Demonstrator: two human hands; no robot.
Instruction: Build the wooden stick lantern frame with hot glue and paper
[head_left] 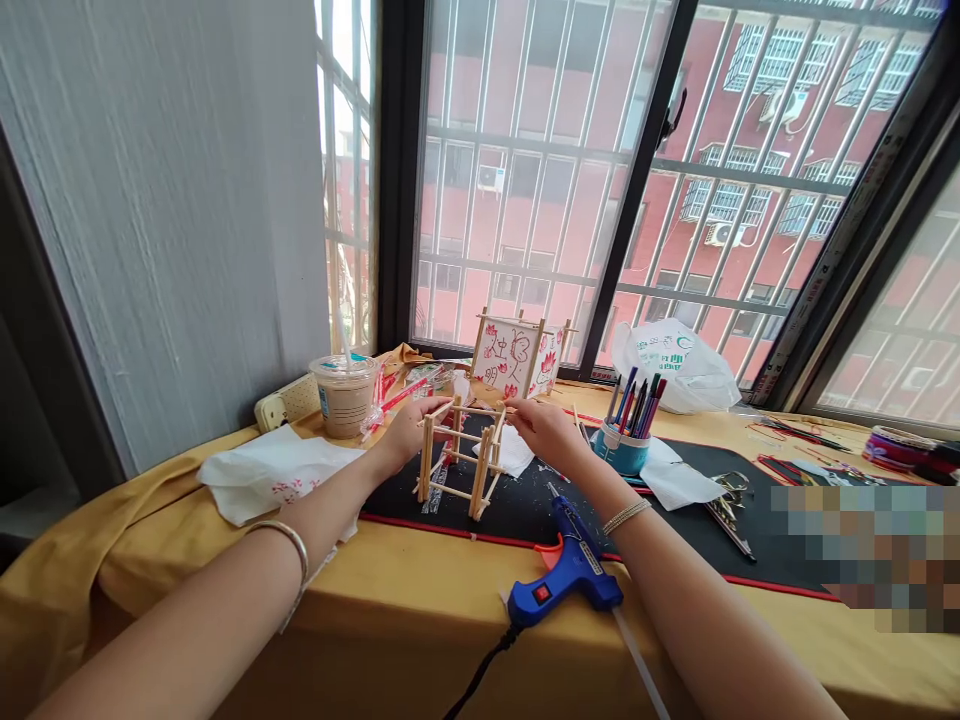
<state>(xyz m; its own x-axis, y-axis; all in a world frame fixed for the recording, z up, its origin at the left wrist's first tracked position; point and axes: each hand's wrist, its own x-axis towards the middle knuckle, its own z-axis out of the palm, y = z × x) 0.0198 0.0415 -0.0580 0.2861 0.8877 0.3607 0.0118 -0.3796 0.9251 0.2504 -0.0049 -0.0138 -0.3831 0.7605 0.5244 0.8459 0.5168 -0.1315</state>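
Pale wooden-stick lantern frame [459, 462] stands on a black craft mat [540, 530] with a red edge, left of centre in the lower half of the view. The mat lies on a table draped in mustard-yellow cloth [150, 530], set against a dark-framed window with white bars [525, 150]. A pinkish-red apartment block [570, 100] fills the glass, and a grey wall [150, 200] takes up the upper left.

The frame's long axis runs nearly upright, its posts tipped slightly toward the right of the view. It is an open, box-shaped cage of crossed sticks, without panels.

The left hand [411, 432] grasps its top near the left side, and the right hand [544, 430] pinches its upper right corner. A blue hot glue gun [566, 570] lies just below the right hand, and a paper-paneled lantern with red flowers [517, 355] stands behind the frame.
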